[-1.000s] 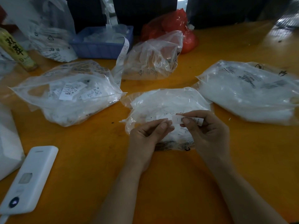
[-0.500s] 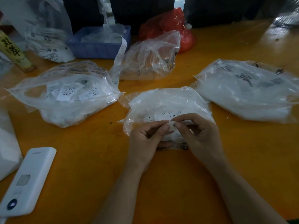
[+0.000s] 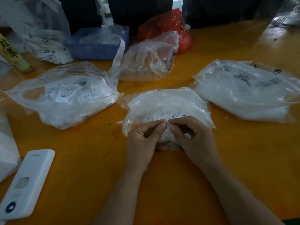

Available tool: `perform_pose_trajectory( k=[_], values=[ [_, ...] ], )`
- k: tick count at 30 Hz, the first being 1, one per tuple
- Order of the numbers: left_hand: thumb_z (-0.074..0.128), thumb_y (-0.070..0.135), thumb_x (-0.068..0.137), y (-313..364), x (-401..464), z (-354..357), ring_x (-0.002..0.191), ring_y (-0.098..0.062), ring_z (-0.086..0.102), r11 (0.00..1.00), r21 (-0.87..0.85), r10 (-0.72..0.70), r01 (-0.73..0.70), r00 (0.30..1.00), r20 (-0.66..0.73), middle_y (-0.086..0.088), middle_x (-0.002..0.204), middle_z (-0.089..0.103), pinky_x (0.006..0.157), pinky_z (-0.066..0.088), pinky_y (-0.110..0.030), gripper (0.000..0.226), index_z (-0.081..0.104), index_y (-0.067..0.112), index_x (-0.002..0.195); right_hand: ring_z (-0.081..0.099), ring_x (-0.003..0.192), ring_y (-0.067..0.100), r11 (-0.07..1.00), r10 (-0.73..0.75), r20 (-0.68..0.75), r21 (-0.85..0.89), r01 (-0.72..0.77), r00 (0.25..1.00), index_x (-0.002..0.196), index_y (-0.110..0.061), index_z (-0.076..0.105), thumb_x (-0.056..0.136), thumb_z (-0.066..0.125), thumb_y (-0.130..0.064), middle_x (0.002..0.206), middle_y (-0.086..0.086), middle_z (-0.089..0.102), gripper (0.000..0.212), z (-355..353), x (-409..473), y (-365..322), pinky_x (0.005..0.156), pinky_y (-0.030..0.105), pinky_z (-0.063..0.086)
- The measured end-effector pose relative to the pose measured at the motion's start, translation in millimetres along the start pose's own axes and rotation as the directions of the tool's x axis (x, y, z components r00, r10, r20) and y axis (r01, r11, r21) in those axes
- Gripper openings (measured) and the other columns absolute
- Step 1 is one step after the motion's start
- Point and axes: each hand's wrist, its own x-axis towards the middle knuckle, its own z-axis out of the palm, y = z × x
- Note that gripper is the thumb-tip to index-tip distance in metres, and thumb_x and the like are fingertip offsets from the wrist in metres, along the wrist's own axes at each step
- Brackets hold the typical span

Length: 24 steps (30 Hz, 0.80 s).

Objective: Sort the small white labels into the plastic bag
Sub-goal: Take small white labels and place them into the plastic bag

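A clear plastic bag full of small white labels lies in the middle of the orange table. My left hand and my right hand meet at its near edge, thumbs and forefingers pinched together on the bag's film or a label beneath it; which one I cannot tell. White labels marked XS and XL show just beyond my fingertips. A second label-filled bag with an XXL tag lies to the left, a third to the right.
A crumpled, nearly empty clear bag and a strip of labels lie behind. Farther back stand a blue basket, a red bag and a yellow bottle. A white handheld device lies at the near left.
A second ago my right hand held a white label up above the bag. It has come down and both hands now pinch together at the bag's near edge.
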Motion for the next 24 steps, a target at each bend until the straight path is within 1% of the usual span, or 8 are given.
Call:
perform_pose_trajectory(
  k=[3,7,11,14,17,19,21,24],
  values=[
    [0.078,0.049,0.082,-0.5,0.6,1.5,0.067,-0.021,0.079,1.0,0.012,-0.021,0.021,1.0,-0.022,0.016,0.107,0.08,0.056,0.063,-0.026,0.024,0.083,0.043,0.104,0.067,0.088,0.007,1.0,0.019,0.05,-0.021,-0.018,0.999,0.115,-0.021,0.074,0.088,0.074,-0.024,0.098,-0.01,0.069,0.027,0.3,-0.9,0.8,0.076,0.02,0.057],
    [0.078,0.047,0.088,3.5,1.3,-0.6,0.098,-0.01,0.077,0.997,0.075,-0.029,0.03,1.0,-0.004,0.016,0.112,0.078,0.073,0.065,-0.034,0.023,0.081,0.043,0.11,0.07,0.085,0.008,0.995,0.076,-0.049,0.073,-0.072,0.996,0.107,-0.027,0.073,0.089,0.076,-0.013,0.091,-0.014,0.072,0.023,-1.5,-0.5,3.3,0.073,0.018,0.056],
    [0.076,0.028,0.097,11.9,-2.0,-10.4,0.086,-0.003,0.073,0.974,0.223,0.04,-0.036,0.999,-0.012,0.02,0.103,0.076,0.061,0.057,-0.019,0.024,0.077,0.049,0.106,0.073,0.081,0.015,0.963,0.146,-0.085,0.239,-0.122,0.986,0.109,-0.023,0.07,0.091,0.074,-0.016,0.089,-0.008,0.071,0.02,-4.0,0.9,5.0,0.071,0.025,0.06],
    [0.076,0.029,0.094,38.6,-1.5,-29.1,0.082,0.001,0.075,0.942,0.328,0.126,-0.073,0.981,-0.145,0.025,0.099,0.076,0.057,0.056,-0.014,0.026,0.073,0.052,0.104,0.072,0.082,0.016,0.939,0.161,-0.091,0.319,-0.124,0.983,0.113,-0.02,0.067,0.094,0.066,-0.022,0.09,-0.003,0.072,0.019,-4.2,0.7,4.1,0.07,0.02,0.058],
    [0.078,0.02,0.094,74.0,29.9,-77.9,0.071,0.003,0.075,0.907,0.416,0.253,-0.066,0.876,-0.411,0.029,0.088,0.075,0.054,0.057,-0.016,0.03,0.068,0.046,0.107,0.072,0.083,0.014,0.929,0.177,-0.077,0.342,-0.141,0.981,0.111,-0.019,0.067,0.097,0.064,-0.016,0.091,-0.002,0.072,0.015,-3.0,0.7,6.3,0.072,0.022,0.058],
    [0.079,0.013,0.093,94.2,63.3,-115.2,0.07,0.0,0.076,0.916,0.4,0.24,0.019,0.773,-0.587,0.013,0.099,0.079,0.058,0.059,-0.019,0.032,0.071,0.032,0.118,0.071,0.086,0.015,0.943,0.165,-0.05,0.299,-0.142,0.985,0.112,-0.019,0.067,0.097,0.064,-0.012,0.091,-0.003,0.072,0.017,-1.1,0.3,9.4,0.076,0.03,0.06],
    [0.079,0.007,0.092,104.2,93.4,-144.6,0.068,-0.009,0.076,0.937,0.329,0.15,0.116,0.717,-0.681,-0.002,0.118,0.076,0.062,0.061,-0.022,0.039,0.07,0.017,0.128,0.071,0.089,0.016,0.958,0.141,-0.035,0.256,-0.127,0.989,0.114,-0.019,0.066,0.097,0.064,-0.011,0.093,-0.004,0.072,0.018,0.5,0.0,11.1,0.077,0.035,0.061],
    [0.076,0.016,0.098,104.1,118.7,-164.6,0.082,-0.02,0.077,0.918,0.325,0.061,0.227,0.729,-0.682,-0.011,0.142,0.064,0.082,0.063,-0.035,0.046,0.061,0.01,0.141,0.071,0.09,0.016,0.964,0.124,-0.036,0.241,-0.112,0.992,0.114,-0.021,0.066,0.096,0.065,-0.013,0.094,-0.006,0.072,0.02,0.6,-1.4,12.8,0.074,0.032,0.061]
  ],
)
